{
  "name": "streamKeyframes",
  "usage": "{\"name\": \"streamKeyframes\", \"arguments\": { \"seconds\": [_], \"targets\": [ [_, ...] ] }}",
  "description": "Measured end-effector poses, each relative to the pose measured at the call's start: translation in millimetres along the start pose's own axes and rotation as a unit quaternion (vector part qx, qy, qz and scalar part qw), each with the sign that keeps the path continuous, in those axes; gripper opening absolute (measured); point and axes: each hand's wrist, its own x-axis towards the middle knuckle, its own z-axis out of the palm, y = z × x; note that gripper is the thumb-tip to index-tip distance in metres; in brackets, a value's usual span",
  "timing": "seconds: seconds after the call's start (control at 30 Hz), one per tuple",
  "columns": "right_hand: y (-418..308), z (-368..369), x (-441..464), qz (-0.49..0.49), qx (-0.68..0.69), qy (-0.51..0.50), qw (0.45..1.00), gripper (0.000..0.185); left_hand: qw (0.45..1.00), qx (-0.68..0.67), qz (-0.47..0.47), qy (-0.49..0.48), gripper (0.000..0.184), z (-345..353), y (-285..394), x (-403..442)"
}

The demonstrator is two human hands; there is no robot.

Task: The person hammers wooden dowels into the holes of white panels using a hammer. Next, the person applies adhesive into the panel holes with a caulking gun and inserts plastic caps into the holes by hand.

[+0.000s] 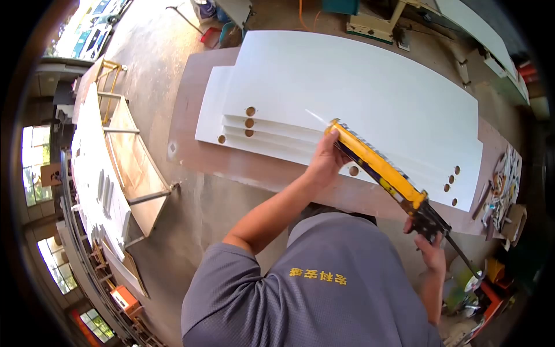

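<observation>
Worktable, white panels, caulking gun

Yellow-and-black caulking gun slants over stacked white panels, thin nozzle apparently pale

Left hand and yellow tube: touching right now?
Touching. The head view shows the left hand gripping the yellow tube near its front end, with no gap visible.

Grey textured-fabric shirt: softly creased
Short left sleeve: plain grey
Yellow lettering: four characters across the chest
</observation>
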Motion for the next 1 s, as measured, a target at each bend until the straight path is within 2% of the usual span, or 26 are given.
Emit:
{"name": "streamKeyframes", "arguments": {
  "seconds": [0.07,0.13,0.17,0.27,0.5,0.57,0.8,0.9,0.97,1.0],
  "targets": [
    [-5,57,45,0.031,-0.040,-0.002,0.999,0.039,0.998,-0.023,0.046,0.022,0.043,-58,40,0],
    [-10,101,80,0.039,0.051,-0.021,0.998,0.027,0.995,-0.039,0.058,0.076,0.045,-97,65,1],
    [-18,124,95,0.032,0.028,-0.026,0.999,0.020,0.994,-0.052,0.059,0.081,0.045,-113,74,1],
    [-21,151,121,0.029,-0.032,-0.040,0.998,0.027,0.991,-0.077,0.075,0.084,0.047,-140,90,10],
    [-38,175,132,0.052,-0.012,0.025,0.998,0.031,0.991,-0.116,0.044,0.049,0.044,-151,102,18],
    [-49,183,131,0.059,-0.010,0.043,0.997,0.023,0.992,-0.112,0.033,0.041,0.045,-153,102,20],
    [-64,193,126,0.069,-0.032,0.067,0.995,0.020,0.991,-0.120,0.036,0.056,0.047,-143,109,14],
    [-69,197,122,0.065,-0.066,0.044,0.995,0.023,0.990,-0.127,0.035,0.049,0.048,-142,110,12],
    [-78,211,118,0.005,-0.098,0.033,0.995,0.042,0.989,-0.137,0.032,0.044,0.048,-145,106,14],
    [-79,212,115,0.004,-0.100,0.035,0.994,0.042,0.989,-0.138,0.032,0.041,0.048,-144,106,12]
  ]
}}
